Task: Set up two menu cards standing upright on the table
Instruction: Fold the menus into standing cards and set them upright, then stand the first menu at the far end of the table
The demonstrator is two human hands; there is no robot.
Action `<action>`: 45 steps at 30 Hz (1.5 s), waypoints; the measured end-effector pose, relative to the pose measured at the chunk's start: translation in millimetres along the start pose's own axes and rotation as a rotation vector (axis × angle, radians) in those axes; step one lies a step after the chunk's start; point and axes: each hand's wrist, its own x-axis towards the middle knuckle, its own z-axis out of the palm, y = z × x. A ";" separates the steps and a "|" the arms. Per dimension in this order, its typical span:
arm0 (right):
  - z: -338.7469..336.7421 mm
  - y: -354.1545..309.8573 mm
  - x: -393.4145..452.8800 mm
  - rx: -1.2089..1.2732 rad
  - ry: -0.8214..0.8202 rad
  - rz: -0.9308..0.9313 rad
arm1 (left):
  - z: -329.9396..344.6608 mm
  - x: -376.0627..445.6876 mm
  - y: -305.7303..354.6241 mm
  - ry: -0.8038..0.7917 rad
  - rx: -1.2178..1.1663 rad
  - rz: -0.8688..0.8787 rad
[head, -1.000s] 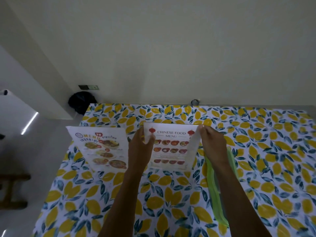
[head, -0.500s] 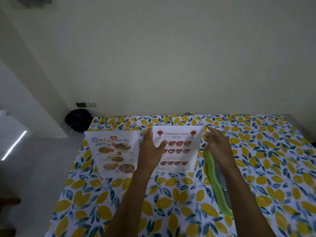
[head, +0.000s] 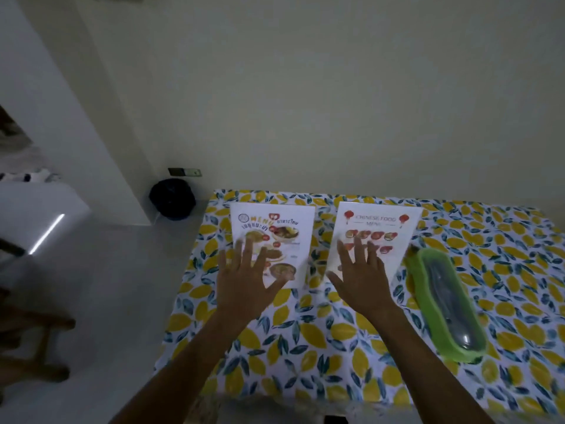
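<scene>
Head view: both menu cards, Thai menu (head: 275,237) and Chinese menu (head: 379,237), stand mid frame. Left hand (head: 244,283), right hand (head: 360,283) spread open, holding nothing. Pull back slow, no bumping cards on bench (head: 336,347).

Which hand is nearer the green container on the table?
Right. The right hand is spread open in front of the Chinese food menu, just left of the green container. The left hand is farther left, before the other menu.
</scene>
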 end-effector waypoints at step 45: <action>85.4 -113.5 307.1 0.298 -0.061 0.047 | 50.5 265.4 -212.9 -0.055 -0.162 -0.229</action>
